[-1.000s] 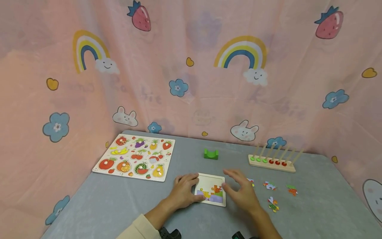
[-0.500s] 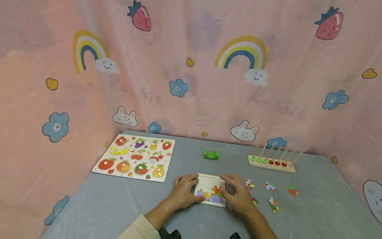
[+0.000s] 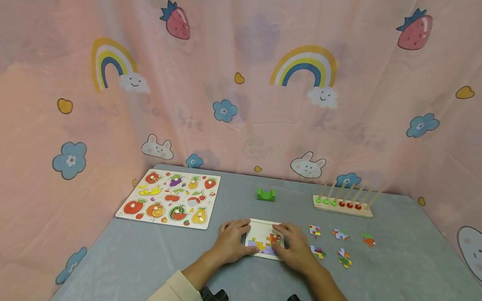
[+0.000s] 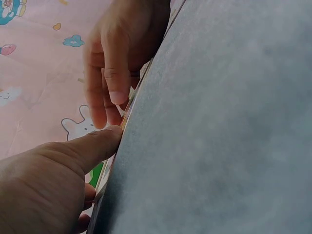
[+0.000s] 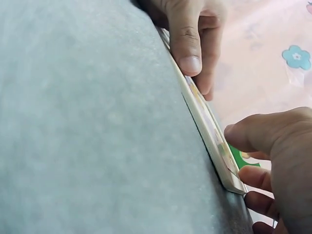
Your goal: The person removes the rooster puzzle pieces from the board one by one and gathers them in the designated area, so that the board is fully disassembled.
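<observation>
A small wooden jigsaw puzzle tray (image 3: 260, 228) lies on the grey table, with joined purple, yellow, green and orange pieces along its near part. My left hand (image 3: 233, 240) holds the tray's left side, its thumb on the near left corner and its fingers along the far left edge. Over the right side is my right hand (image 3: 295, 246); its thumb hangs just above the pieces in the right wrist view, and its loosely bent fingers lie by the right edge. I see no piece between them. Part of the tray is hidden under this hand.
Right of the tray lie several loose jigsaw pieces, among them a carrot-coloured one (image 3: 369, 240). A fruit peg puzzle board (image 3: 169, 198) is at the back left. Behind the tray stands a green block (image 3: 266, 195), and a wooden bead counter (image 3: 342, 207) at the back right.
My right hand has moved left and inward over the tray's right side, uncovering loose pieces beside it. The left hand and the tray have stayed put.
</observation>
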Motion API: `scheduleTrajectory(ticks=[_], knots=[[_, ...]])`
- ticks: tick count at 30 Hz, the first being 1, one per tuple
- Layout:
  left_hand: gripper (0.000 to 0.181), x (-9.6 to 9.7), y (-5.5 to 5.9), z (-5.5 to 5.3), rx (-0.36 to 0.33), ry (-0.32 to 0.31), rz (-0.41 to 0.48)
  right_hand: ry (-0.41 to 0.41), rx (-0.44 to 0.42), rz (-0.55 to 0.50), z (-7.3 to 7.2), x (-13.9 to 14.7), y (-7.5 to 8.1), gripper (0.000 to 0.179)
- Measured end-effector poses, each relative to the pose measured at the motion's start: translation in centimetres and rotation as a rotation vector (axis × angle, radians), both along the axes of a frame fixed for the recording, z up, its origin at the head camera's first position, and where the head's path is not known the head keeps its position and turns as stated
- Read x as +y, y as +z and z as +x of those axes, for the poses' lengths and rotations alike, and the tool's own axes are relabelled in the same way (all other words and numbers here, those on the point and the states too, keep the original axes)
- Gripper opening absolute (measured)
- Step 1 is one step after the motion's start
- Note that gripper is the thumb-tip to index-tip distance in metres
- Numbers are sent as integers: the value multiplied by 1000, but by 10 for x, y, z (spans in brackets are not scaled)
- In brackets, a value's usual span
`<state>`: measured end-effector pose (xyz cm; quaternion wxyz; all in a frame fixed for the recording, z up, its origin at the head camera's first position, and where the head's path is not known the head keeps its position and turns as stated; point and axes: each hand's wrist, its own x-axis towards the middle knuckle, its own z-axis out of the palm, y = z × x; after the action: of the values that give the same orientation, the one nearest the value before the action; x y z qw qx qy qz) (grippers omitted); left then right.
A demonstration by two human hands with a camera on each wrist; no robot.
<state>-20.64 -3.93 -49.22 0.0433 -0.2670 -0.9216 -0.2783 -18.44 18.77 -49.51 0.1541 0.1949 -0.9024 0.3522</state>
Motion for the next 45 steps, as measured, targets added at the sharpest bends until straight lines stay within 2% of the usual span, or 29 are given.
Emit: scheduleTrajectory(ticks=[3, 9, 22, 29, 36, 45], knots=[[67, 0, 0, 0, 4, 0, -1, -2, -2, 56, 0, -2, 1, 41], [66, 0, -1, -1, 8, 0, -1, -24, -63, 118, 1, -4, 3, 29], [66, 0, 1, -1, 1, 1, -10, -48, -64, 76, 3, -6, 5, 31], [66, 1, 0, 0, 8, 3, -7, -25, -19, 56, 4, -5, 4, 31], [66, 1, -1, 0, 16, 3, -7, -39, -81, 55, 4, -5, 5, 32], [66, 0, 0, 0, 20, 4, -9, -38, -97, 40, 4, -5, 5, 35]])
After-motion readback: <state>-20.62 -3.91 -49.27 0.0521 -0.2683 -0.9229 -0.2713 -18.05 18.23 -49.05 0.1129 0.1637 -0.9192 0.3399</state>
